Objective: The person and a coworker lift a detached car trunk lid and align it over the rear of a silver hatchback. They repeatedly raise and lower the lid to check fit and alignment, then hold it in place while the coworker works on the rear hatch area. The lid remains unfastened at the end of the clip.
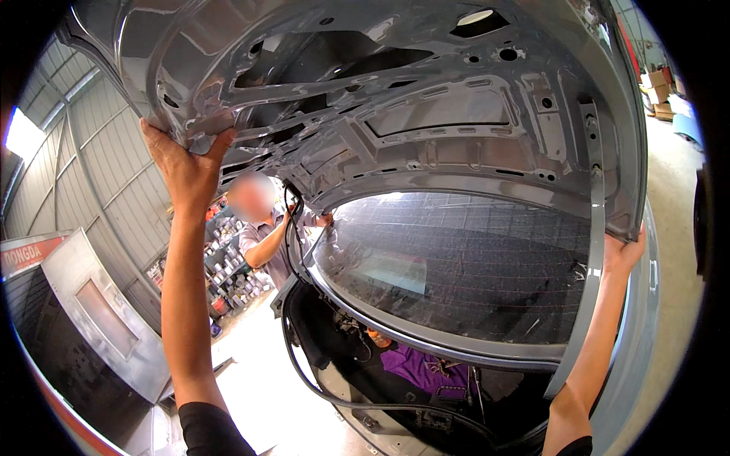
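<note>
Overhead is a grey car trunk lid (327, 156), raised, its bare inner side facing me with several cut-outs. Up at its left edge, my left hand (186, 163) grips the metal, thumb and fingers on either side of a corner. On the right, my right hand (623, 251) holds the lid's lower edge, its fingers partly hidden. A long grey hinge arm (591, 281) runs down beside my right forearm. Below the lid lie the rear window (471, 266) and the uncovered trunk, edged at the left by a black rubber seal (293, 357).
A co-worker (266, 235) stands at the car's far left, hands near the lid's hinge side. In the trunk are a purple cloth (411, 368) with tools on it and an orange item (378, 338). Shelves of cans (228, 258), a metal door (106, 311) and cardboard boxes (658, 91) stand around.
</note>
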Motion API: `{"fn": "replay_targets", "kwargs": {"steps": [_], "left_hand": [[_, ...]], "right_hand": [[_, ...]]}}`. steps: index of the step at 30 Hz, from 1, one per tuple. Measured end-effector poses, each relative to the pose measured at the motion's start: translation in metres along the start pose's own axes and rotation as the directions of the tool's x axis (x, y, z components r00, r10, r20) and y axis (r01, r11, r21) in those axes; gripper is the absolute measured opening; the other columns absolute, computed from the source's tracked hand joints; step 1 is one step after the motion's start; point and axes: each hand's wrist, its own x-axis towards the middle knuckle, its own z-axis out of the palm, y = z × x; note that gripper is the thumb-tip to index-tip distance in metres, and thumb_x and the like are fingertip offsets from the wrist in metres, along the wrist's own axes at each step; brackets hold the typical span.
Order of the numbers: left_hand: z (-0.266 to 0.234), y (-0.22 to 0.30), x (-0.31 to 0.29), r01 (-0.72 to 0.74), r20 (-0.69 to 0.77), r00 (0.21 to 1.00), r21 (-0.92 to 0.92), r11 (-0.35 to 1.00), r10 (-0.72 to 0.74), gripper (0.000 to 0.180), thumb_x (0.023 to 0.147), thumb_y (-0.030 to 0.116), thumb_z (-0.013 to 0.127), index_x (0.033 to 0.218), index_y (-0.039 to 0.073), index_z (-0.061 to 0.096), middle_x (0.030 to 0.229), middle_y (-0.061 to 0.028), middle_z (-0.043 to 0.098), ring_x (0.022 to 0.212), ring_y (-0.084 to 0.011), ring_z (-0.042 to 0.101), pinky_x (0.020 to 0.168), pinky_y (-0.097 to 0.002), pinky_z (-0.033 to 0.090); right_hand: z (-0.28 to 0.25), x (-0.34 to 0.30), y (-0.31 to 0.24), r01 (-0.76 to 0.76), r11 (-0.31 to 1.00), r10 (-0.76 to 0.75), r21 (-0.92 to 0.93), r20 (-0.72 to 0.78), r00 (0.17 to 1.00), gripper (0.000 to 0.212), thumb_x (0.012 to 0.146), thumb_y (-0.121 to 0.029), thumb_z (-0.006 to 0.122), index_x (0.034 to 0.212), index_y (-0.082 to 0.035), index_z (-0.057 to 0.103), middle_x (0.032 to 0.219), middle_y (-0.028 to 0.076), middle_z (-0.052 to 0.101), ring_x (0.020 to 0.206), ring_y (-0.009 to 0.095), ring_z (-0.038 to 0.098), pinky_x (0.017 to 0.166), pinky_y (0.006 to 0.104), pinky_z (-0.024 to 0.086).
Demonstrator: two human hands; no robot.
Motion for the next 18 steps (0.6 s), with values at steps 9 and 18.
{"fn": "replay_targets", "kwargs": {"steps": [9,18], "left_hand": [[0.0,-0.001,-0.001,0.01,-0.009,1.0,0.001,1.0,-0.01,0.125,0.065,0.051,0.081,0.139,-0.018,0.007,0.144,-0.036,0.017,0.137,-0.0449,0.017,0.113,-0.0439,0.017],[0.001,-0.001,0.0,0.007,-0.016,1.0,-0.002,1.0,-0.007,0.124,0.065,0.049,0.081,0.139,-0.018,0.008,0.144,-0.0361,0.018,0.137,-0.0453,0.019,0.113,-0.0439,0.018]], "right_hand": [[-0.001,0.001,-0.001,-0.009,1.0,0.009,0.013,0.014,1.0,0.052,0.096,-0.034,0.036,0.137,-0.003,0.041,0.143,0.016,0.041,0.134,0.033,0.035,0.11,0.0544,0.022],[-0.008,0.007,-0.003,-0.01,1.0,0.009,0.014,0.039,0.999,0.051,0.096,-0.034,0.035,0.137,-0.002,0.041,0.143,0.017,0.04,0.134,0.033,0.034,0.11,0.0542,0.022]]}}
